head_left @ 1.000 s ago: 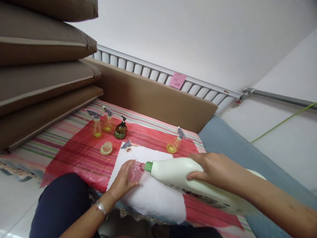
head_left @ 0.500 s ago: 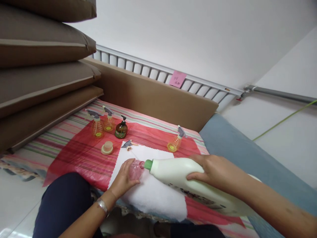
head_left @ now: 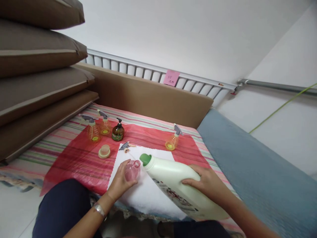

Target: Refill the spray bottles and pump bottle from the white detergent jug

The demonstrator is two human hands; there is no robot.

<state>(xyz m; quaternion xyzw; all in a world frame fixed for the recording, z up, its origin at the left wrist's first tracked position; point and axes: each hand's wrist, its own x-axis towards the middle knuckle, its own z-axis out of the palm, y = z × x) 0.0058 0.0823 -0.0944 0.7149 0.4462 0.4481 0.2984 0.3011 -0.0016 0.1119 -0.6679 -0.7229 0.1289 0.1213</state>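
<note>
My left hand (head_left: 122, 181) is closed around a small clear pink bottle (head_left: 132, 170), whose uncapped mouth points up and to the right. In my right hand (head_left: 204, 181) is a large pale green detergent jug (head_left: 173, 168), tilted, its green pouring spout (head_left: 145, 159) just right of and above the bottle's mouth, apart from it. Both are over a white cloth (head_left: 148, 195) with a scalloped edge. A grey spray trigger head (head_left: 125, 146) lies at the cloth's far left corner. Left of it sits a pale round cap (head_left: 104, 151).
Two yellow spray bottles (head_left: 93, 131) and a dark pump bottle (head_left: 118, 131) stand at the back left. Another yellow spray bottle (head_left: 172, 140) stands back right. They rest on red sheeting (head_left: 81, 155). Brown cushions (head_left: 42, 79) are stacked left; a brown board (head_left: 143, 99) runs behind.
The jug has drawn back from the bottle's mouth, and its rear end has dropped. Its spout opening now shows. My left hand still holds the pink bottle.
</note>
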